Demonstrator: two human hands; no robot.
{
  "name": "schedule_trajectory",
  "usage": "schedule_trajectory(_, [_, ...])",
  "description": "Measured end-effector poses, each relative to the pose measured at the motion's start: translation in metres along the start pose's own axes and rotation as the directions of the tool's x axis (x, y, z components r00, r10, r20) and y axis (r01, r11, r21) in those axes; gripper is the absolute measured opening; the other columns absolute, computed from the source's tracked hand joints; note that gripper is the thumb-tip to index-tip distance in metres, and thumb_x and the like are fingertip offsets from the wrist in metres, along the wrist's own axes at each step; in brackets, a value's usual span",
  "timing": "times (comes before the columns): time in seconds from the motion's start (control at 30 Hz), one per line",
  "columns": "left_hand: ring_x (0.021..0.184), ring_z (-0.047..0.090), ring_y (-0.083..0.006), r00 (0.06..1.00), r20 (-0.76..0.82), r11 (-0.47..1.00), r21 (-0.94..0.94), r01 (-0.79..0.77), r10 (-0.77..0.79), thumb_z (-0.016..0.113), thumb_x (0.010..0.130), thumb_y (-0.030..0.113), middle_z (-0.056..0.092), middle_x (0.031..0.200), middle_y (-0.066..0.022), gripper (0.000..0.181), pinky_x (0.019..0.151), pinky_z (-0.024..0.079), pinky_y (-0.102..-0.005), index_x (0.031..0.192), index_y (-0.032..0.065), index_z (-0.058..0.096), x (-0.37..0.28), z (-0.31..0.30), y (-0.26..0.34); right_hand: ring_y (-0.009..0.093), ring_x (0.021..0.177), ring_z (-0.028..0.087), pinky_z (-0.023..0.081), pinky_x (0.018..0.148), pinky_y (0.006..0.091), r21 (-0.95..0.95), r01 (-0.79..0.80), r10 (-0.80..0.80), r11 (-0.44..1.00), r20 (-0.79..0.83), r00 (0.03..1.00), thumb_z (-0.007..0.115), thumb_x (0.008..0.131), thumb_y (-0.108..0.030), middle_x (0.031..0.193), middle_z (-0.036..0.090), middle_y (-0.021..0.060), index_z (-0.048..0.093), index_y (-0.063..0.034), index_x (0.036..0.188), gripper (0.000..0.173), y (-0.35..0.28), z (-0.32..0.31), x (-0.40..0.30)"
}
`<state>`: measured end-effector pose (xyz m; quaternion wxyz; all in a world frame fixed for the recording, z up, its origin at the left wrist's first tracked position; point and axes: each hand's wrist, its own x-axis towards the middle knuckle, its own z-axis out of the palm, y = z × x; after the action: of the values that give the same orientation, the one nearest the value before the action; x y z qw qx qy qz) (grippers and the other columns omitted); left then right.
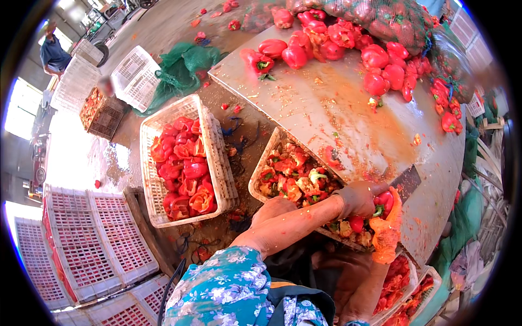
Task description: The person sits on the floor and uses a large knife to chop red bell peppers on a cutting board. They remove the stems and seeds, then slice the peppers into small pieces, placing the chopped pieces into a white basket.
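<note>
My left hand (359, 199), in a dirty greyish glove, is closed around a broad-bladed knife (409, 182). The blade points away to the right over the edge of the metal table (432, 212). An orange glove covers my right hand (385, 232), which holds a red bell pepper (383, 203) with its green stem end towards the left hand. Below both hands, a plastic crate (257, 179) of pepper cores and scraps (297, 175) stands against the table edge. My left forearm hides part of that crate. What the rounded bare skin beside this forearm belongs to, I cannot tell.
Whole red peppers (293, 49) and a full mesh sack (391, 24) lie on the table's far side. To the left stands a crate (149, 175) of cut peppers. Stacked crates (102, 240), green netting (183, 65) and a person (55, 51) are farther left. Filled crates (432, 281) sit lower right.
</note>
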<state>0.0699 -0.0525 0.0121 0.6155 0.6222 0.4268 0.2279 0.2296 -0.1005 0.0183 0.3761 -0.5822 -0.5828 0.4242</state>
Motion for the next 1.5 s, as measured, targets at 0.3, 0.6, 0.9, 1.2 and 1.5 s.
schedule_trajectory(0.3, [0.091,0.061,-0.0197,0.99,0.028,0.989,-0.059,-0.134,0.136,0.068,0.064,0.006,0.065,0.095,-0.0102,0.06,0.081,0.049,-0.0336,0.123,0.0126,0.056,-0.003,0.005,-0.004,0.017,0.103,0.06,0.049,0.09,0.029,0.361,-0.079,0.055,0.929,0.077,0.996,0.065,0.068,0.014,0.111,0.061,0.0066,0.045,-0.0046,0.139,0.075,0.006,-0.016,-0.005])
schedule_trajectory(0.6, [0.1,0.058,-0.0156,0.974,0.116,0.972,-0.156,-0.174,0.193,0.066,0.059,-0.001,0.066,0.102,-0.0087,0.067,0.086,0.048,-0.0291,0.124,0.0077,0.057,-0.003,0.008,0.001,0.019,0.106,0.06,0.05,0.091,0.031,0.379,-0.138,0.086,0.915,0.151,0.985,0.071,0.072,0.002,0.117,0.062,0.0106,0.042,-0.001,0.138,0.072,-0.028,-0.029,-0.023])
schedule_trajectory(0.9, [0.102,0.06,-0.0214,0.901,0.191,0.917,-0.165,-0.362,0.39,0.068,0.056,-0.001,0.065,0.108,-0.0128,0.068,0.09,0.048,-0.0298,0.123,0.0063,0.058,-0.001,-0.001,0.0,0.024,0.112,0.059,0.053,0.089,0.0333,0.385,-0.026,0.028,0.923,0.001,1.0,0.08,0.064,-0.003,0.13,0.056,0.014,0.046,0.0001,0.135,0.079,-0.009,-0.039,-0.037])
schedule_trajectory(1.2, [0.09,0.065,-0.0168,0.914,-0.062,0.3,-0.934,-0.196,0.402,0.074,0.069,0.003,0.067,0.096,-0.0073,0.031,0.079,0.053,-0.0315,0.099,0.0015,0.065,0.006,0.004,-0.024,0.018,0.074,0.063,0.054,0.056,0.0235,0.612,0.227,0.0,0.758,-0.348,0.938,0.058,0.086,-0.029,0.12,0.057,0.0176,0.039,-0.0033,0.142,0.064,0.036,-0.019,-0.007])
schedule_trajectory(1.5, [0.095,0.064,-0.0223,0.891,-0.436,-0.136,-0.882,-0.451,-0.127,0.063,0.076,0.0,0.058,0.103,-0.0086,0.059,0.087,0.054,-0.0383,0.13,0.007,0.041,0.01,-0.016,-0.026,0.019,0.087,0.065,0.053,0.074,0.0247,-0.571,0.205,-0.203,0.795,0.069,0.977,0.056,0.089,-0.021,0.119,0.06,0.012,0.035,0.0003,0.145,0.064,0.095,-0.091,0.045])
